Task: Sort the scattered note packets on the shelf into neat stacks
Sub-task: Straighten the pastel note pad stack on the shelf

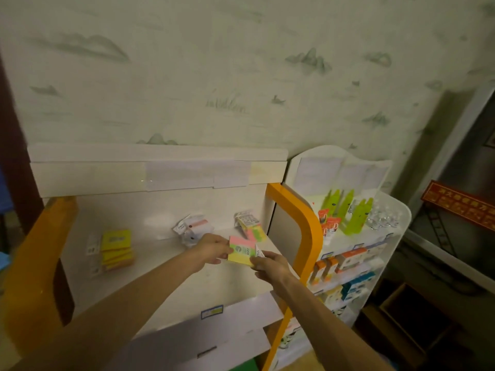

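Both hands [241,254] gripping packet [241,251], label blurred

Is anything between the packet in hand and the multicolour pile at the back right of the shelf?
Nothing visible. Both hands, left and right, hold the packet just in front of the pile; only bare shelf shows between them.

Bare shelf [160,263] lies open at centre, between the yellow stack [116,249] at left and white packets [191,230] behind. The orange post [305,223] walls the right; packets [250,227] crowd that corner, seemingly leaning.
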